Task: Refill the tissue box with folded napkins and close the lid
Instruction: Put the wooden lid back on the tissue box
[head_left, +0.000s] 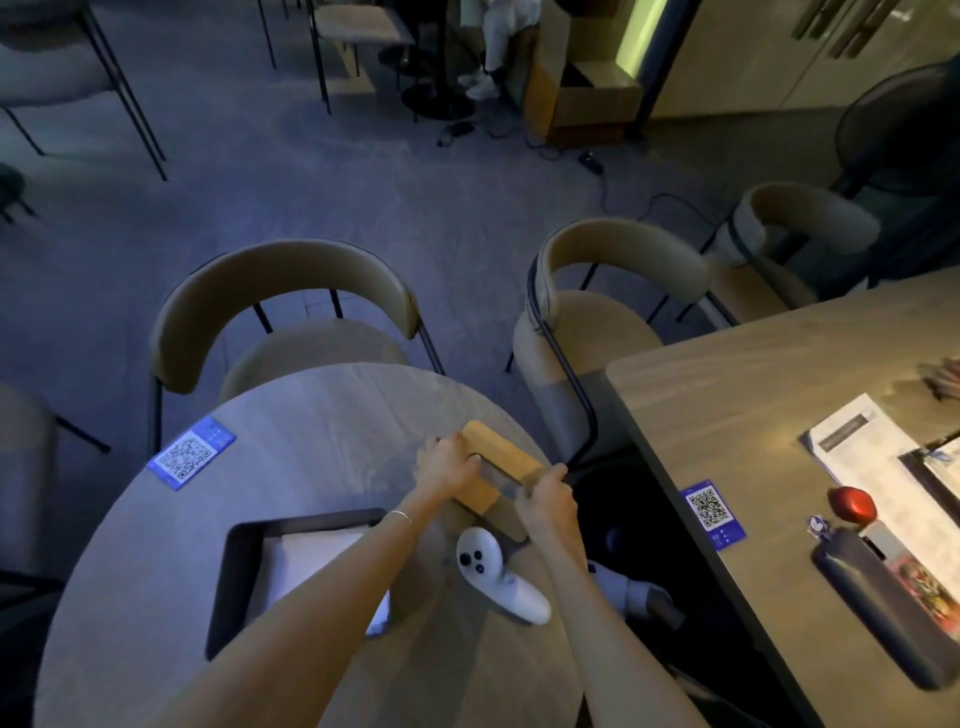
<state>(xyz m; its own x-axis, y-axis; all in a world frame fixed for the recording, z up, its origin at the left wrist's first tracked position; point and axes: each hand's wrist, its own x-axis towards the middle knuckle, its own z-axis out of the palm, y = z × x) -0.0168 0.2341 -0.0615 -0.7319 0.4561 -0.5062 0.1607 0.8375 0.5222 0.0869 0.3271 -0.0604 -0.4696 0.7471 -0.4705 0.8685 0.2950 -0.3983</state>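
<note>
A light wooden tissue box (497, 456) lies near the right edge of the round table (332, 415). Its top has a dark slot running between my hands. My left hand (448, 464) grips the box's far-left end, fingers curled over the lid. At the near-right end my right hand (546, 499) holds the box, thumb over its top edge. A black tray (244, 566) with white folded napkins (311, 558) sits to the left, partly hidden by my left forearm.
A white game controller (493, 574) lies just in front of the box. A blue QR card (189, 453) sits at the table's far left. Two tan chairs (291, 312) stand behind. A second table (779, 405) on the right carries papers and a dark pouch.
</note>
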